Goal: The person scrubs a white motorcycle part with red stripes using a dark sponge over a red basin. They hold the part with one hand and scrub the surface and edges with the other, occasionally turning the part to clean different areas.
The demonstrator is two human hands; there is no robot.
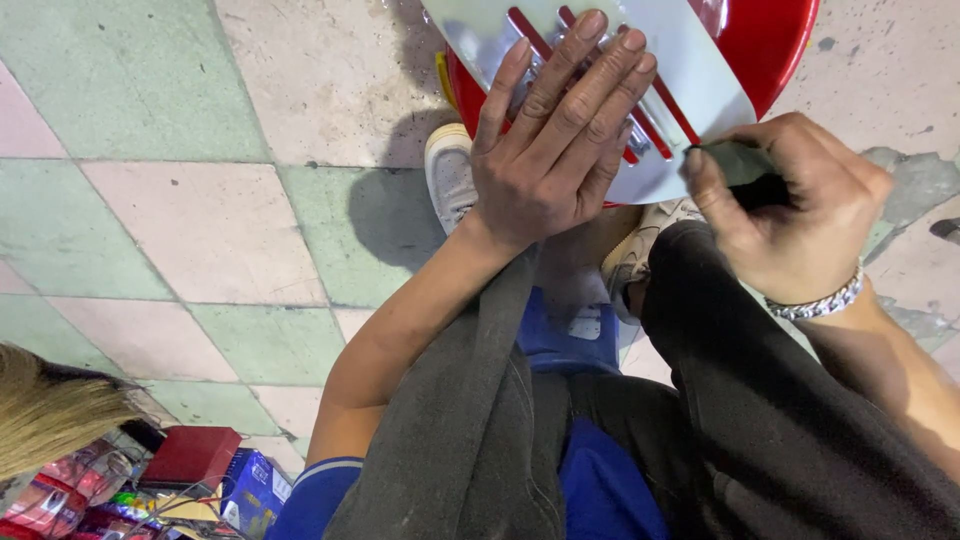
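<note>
A pale grey sheet (700,70) with narrow slots lies on a round red stool top (775,40) at the top of the view. My left hand (555,130) presses flat on the sheet, fingers spread over the slots. At the sheet's near right edge my right hand (795,205) is closed around a small dark tool (750,180), its tip touching the sheet. A silver chain bracelet (825,300) circles that wrist. My knees in dark trousers (760,400) fill the lower part of the view.
The floor is green and pink tiles (200,220), cracked at the right. A pale shoe (450,175) rests under the stool. At the lower left lie a red box (195,455), a blue box (250,490) and several colourful packets beside a straw-coloured broom (55,410).
</note>
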